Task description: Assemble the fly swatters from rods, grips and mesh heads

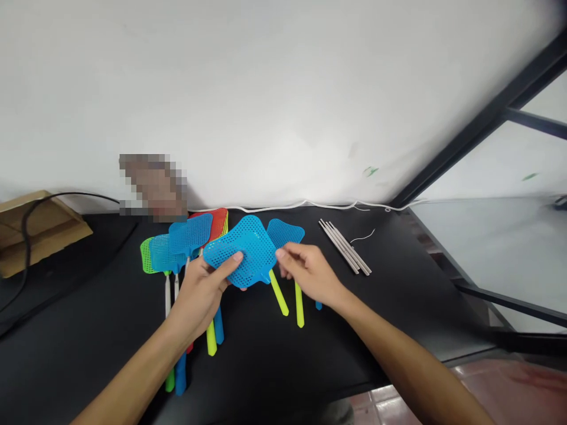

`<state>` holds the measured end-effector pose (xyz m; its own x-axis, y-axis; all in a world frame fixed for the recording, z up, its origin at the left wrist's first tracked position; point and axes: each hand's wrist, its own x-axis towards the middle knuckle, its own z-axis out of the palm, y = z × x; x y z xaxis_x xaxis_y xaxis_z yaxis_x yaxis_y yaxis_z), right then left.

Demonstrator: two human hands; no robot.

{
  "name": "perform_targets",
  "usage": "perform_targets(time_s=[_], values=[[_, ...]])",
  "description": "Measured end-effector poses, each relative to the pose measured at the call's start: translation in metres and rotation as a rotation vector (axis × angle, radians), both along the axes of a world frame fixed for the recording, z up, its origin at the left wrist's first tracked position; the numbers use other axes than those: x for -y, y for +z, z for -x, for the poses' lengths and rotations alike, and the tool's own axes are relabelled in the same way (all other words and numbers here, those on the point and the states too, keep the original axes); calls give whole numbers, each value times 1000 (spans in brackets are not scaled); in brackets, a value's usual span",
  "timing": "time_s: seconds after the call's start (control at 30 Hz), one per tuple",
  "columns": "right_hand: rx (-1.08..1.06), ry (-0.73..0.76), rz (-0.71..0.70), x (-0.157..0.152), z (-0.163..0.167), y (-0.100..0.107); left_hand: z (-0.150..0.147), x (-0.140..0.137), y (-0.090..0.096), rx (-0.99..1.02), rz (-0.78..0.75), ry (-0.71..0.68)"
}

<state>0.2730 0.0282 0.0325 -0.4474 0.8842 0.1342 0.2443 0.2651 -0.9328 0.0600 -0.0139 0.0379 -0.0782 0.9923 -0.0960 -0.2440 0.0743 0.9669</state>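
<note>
the left hand (201, 292) and right hand (305, 271) are both pinching a blue swatter head (241, 251) above the black table (274, 366), hiding part of it. behind, more swatters (183, 242) are lying piled, grey sticks (345, 248) beside; something past them is looking too blurry to tell.

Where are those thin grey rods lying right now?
The grey rods lie bundled on the black table, right of the right hand, near the white cord along the wall.

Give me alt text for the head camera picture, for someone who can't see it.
Two bare hands hold a blue fly swatter head above a black table, left hand gripping its near edge, right hand at its right corner. More coloured swatters lie fanned out behind, thin grey rods to the right.
</note>
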Motion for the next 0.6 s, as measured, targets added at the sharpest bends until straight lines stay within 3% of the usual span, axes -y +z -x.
perform_targets(time_s=[0.1, 0.17, 0.23, 0.33, 0.47, 0.6], values=[[381, -308, -396, -27, -31, -1, 1, -1, -1, 19, 29, 12], [599, -463, -509, -47, -56, -3, 2, -1, -2, 27, 47, 14], [737, -563, -474, -63, -79, -7, 3, -2, -2, 29, 65, 6], [903, -594, -381, -76, -104, -13, 2, -1, -2, -9, 64, -31], [1046, -503, -251, -80, -116, -17, 2, -2, -5, -150, 20, -16], [1088, -447, -220, -81, -116, -18, 8, -6, -12, -344, 0, 12]])
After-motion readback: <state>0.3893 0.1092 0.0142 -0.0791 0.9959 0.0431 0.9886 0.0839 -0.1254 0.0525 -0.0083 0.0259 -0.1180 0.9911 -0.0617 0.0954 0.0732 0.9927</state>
